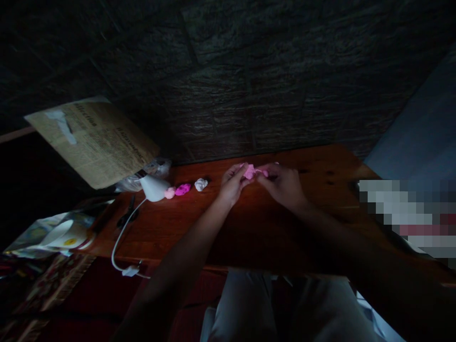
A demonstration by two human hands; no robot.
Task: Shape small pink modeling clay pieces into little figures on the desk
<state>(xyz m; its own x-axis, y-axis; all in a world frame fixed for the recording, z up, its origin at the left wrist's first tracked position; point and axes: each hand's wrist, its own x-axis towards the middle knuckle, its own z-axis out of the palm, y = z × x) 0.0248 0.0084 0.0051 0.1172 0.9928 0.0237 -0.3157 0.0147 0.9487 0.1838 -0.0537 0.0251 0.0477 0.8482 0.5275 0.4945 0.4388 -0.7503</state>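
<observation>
Pink modelling dough (249,171) is pinched between the fingers of my left hand (233,183), just above the table. My right hand (283,185) grips a thinner piece of the same pink dough (264,172), which reaches across to the lump in the left. Both hands are closed, and their fingers partly hide the dough. Left of them on the wooden table (221,228) lie a white lump (201,184), a magenta lump (183,189) and a pale pink lump (170,192).
A white lamp (155,188) with a lettered paper shade (92,140) stands at the left; its white cable (119,235) runs over the table's front edge. Dark scissors (127,216) lie near it. A white cup (69,234) sits further left. A dark textured wall (228,95) rises behind.
</observation>
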